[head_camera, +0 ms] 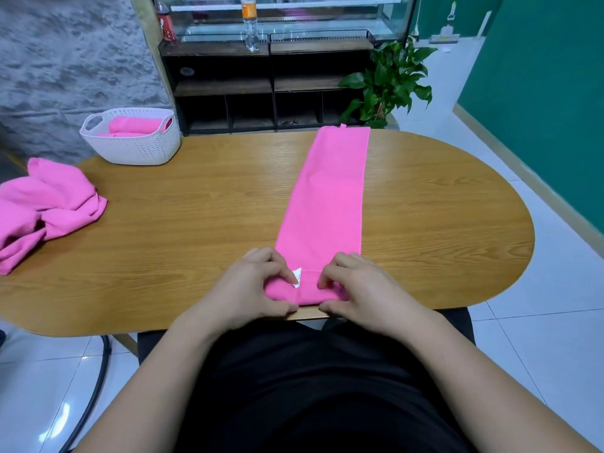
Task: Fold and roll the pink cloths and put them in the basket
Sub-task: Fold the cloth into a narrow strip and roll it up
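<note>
Oval wooden table [196, 223], seen from the head camera: a long folded pink cloth [330, 197] runs away from the near edge. There the left hand [251, 286] and right hand [362, 286] both curl their fingers over the first turn of the roll, thumbs at its near side. If one hand pushes harder, the roll will likely skew into a cone (the white tag [296, 277] could bunch too). The white basket [140, 150] sits far left, well apart.

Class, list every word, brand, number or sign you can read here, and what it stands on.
Nothing here can be read.
On the red-labelled bottle: lettering too blurred.
On the orange-labelled bottle: too blurred.
On the white tag of the pink cloth: too small.
</note>
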The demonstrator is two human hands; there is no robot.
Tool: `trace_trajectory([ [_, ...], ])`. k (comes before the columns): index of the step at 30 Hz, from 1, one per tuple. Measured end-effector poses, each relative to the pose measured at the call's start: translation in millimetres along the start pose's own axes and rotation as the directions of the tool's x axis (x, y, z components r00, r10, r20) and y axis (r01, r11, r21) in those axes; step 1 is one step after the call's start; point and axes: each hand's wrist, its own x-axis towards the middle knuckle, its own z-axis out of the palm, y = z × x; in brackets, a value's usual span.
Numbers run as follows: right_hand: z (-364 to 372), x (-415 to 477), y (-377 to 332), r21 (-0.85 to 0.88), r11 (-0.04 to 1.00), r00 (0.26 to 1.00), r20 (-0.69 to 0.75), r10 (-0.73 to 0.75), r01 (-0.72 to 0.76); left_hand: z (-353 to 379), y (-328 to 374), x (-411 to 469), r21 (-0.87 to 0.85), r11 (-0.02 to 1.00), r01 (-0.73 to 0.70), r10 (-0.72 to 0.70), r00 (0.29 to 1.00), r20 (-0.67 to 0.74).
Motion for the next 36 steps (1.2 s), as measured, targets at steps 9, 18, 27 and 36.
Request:
trace_trajectory([
  [9,0,3,9,0.208,0.975,0.995,-0.04,0.087,-0.077,3,0,2,0.005,1.0,0.002,-0.001,0.996,-0.086],
  [18,8,8,29,0.325,0.913,0.941,-0.143,0.305,-0.247,12,-3,8,-0.113,0.977,0.18,-0.199,0.963,-0.184],
  [27,8,5,0,0.048,0.999,0.98,-0.197,-0.016,0.026,28,5,13,0.002,0.981,0.194,-0.179,0.908,-0.378],
  [36,14,9,5,0.019,0.996,0.983,-0.163,0.088,-0.086,20,4,8,0.1,0.995,0.012,0.02,0.951,-0.307],
])
